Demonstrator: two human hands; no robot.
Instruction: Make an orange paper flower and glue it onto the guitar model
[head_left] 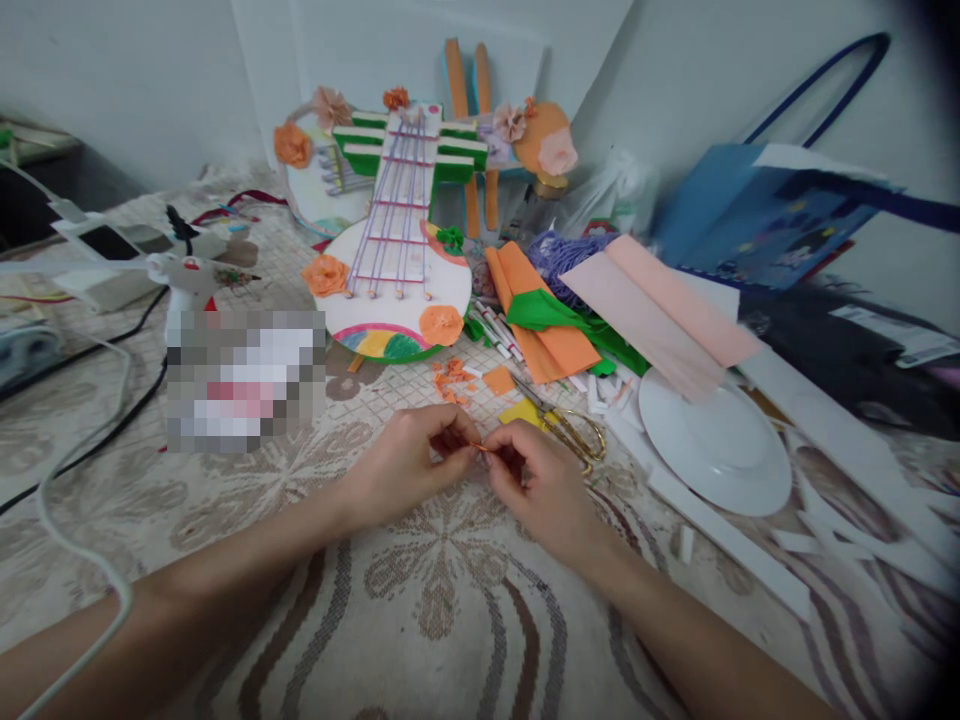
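My left hand [409, 462] and my right hand [536, 480] meet over the patterned tablecloth [442, 590]. Between their pinched fingertips is a small orange paper piece [480, 449], mostly hidden by the fingers. Just beyond my right hand lie gold-handled scissors [574, 430] on a yellow scrap [523, 412]. Orange paper scraps [454, 380] are scattered a little farther away. A paper guitar craft [397, 270] with purple strings and orange paper flowers stands behind them.
A white plate [716, 445] sits at the right among white paper strips [720, 530]. Folded orange, green and pink sheets [592, 320] lie behind it, with a blue bag [757, 215] beyond. White and black cables [82, 440] and a glue gun [184, 275] are at the left.
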